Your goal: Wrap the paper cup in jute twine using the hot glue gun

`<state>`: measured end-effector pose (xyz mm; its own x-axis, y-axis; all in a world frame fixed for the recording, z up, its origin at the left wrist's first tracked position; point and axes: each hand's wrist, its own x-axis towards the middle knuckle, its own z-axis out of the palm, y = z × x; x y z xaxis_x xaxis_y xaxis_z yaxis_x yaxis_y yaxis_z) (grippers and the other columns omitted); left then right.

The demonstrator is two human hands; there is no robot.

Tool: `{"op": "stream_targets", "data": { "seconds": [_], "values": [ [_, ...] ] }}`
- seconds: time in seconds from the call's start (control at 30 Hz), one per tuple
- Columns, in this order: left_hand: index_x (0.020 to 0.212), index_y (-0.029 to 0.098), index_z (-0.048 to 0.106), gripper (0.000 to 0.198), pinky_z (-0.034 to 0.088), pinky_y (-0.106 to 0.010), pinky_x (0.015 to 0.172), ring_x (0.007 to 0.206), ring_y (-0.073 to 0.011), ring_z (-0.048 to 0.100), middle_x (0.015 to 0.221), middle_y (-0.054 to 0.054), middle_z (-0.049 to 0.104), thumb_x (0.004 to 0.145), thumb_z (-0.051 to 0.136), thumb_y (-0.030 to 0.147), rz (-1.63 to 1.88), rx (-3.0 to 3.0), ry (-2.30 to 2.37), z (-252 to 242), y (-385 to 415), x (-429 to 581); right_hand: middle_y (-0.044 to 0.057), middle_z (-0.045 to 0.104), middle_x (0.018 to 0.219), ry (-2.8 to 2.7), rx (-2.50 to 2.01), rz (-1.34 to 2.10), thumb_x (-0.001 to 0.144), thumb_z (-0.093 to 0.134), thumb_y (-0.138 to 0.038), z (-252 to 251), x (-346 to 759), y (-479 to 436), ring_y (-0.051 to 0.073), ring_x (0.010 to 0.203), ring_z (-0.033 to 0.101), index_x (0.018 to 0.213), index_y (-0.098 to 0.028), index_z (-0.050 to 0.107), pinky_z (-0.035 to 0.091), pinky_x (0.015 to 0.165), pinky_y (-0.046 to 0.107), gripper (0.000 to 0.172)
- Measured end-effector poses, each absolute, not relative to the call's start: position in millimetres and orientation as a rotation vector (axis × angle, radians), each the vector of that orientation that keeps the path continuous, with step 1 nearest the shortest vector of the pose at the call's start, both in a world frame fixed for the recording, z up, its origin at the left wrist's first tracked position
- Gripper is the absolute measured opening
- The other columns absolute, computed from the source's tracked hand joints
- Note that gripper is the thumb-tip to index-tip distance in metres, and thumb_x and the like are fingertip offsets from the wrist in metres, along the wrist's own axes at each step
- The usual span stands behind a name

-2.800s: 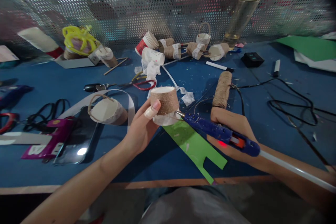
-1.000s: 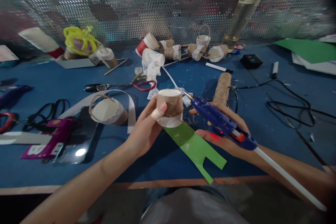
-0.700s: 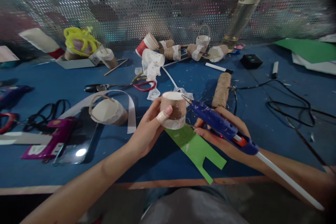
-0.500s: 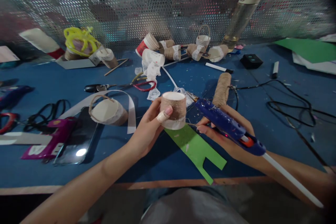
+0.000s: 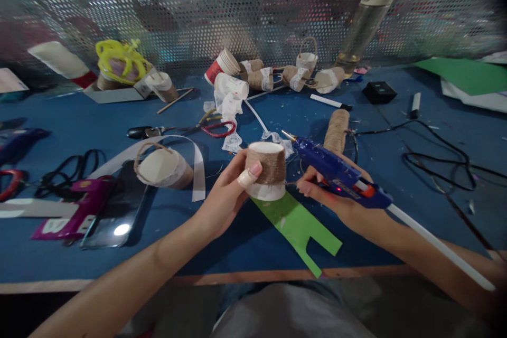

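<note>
My left hand point(image 5: 224, 198) grips a small paper cup wrapped in brown twine point(image 5: 266, 168), held upside down above the blue table point(image 5: 253, 243). A plaster covers the tip of its thumb. My right hand point(image 5: 336, 198) holds a blue hot glue gun point(image 5: 336, 171) with a white glue stick point(image 5: 435, 245) trailing from its back and a red light glowing. The gun's nozzle points up and left, just right of the cup and apart from it. A strand of twine runs from the cup toward my right fingers. The twine spool point(image 5: 336, 131) lies behind the gun.
A green paper cutout point(image 5: 299, 224) lies under my hands. To the left are a finished twine cup with handle point(image 5: 162, 166), a phone point(image 5: 114, 211), a purple tool point(image 5: 75, 206) and scissors point(image 5: 198, 128). Several wrapped cups point(image 5: 277, 75) sit by the mesh wall. Black cables point(image 5: 435, 156) cross the right side.
The glue gun's nozzle left the cup's side and swung up and to the right. My left hand shifted the cup slightly right. My right fingers closed in toward the cup's base.
</note>
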<state>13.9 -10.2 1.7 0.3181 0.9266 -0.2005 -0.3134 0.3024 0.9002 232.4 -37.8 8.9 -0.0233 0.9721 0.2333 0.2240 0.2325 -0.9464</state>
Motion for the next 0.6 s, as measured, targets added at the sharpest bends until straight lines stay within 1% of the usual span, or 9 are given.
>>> {"op": "stream_targets", "data": {
  "seconds": [0.13,0.3,0.47,0.6],
  "values": [
    [0.12,0.03,0.074,0.038,0.053,-0.029,0.086,0.115,-0.0249,0.066,0.125,-0.003,0.073,0.087,0.077,0.048,0.962,0.87,0.833,1.9,-10.9,14.6,-0.004,0.073,0.075,-1.439,-1.188,0.947,0.082,0.081,-0.02,7.6,230.8,-36.5,0.013,0.069,0.071,0.076,-0.025,0.068,0.063,0.069,0.028,0.016],
    [0.114,0.029,0.075,0.031,0.052,-0.027,0.08,0.104,-0.0215,0.067,0.116,-0.003,0.073,0.089,0.075,0.048,0.961,0.86,0.811,-0.1,-12.2,14.9,-0.004,0.071,0.075,-1.442,-1.188,0.959,0.081,0.083,-0.024,7.3,231.3,-35.4,0.013,0.067,0.07,0.075,-0.024,0.067,0.062,0.067,0.027,0.017],
    [0.116,0.029,0.075,0.032,0.052,-0.03,0.082,0.106,-0.0236,0.067,0.12,-0.003,0.073,0.09,0.073,0.049,0.941,0.866,0.817,-2.6,-13.5,14.2,-0.003,0.071,0.075,-1.464,-1.193,0.962,0.083,0.082,-0.027,7.3,232.6,-34.5,0.014,0.068,0.071,0.077,-0.024,0.069,0.063,0.067,0.028,0.015],
    [0.117,0.03,0.074,0.033,0.051,-0.028,0.083,0.108,-0.023,0.067,0.123,-0.003,0.073,0.09,0.074,0.048,0.929,0.865,0.773,-1.9,-14.9,15.9,-0.003,0.071,0.074,-1.424,-1.206,0.955,0.081,0.083,-0.027,4.0,231.4,-35.7,0.015,0.067,0.07,0.076,-0.025,0.067,0.063,0.064,0.029,0.017]
  ]
}}
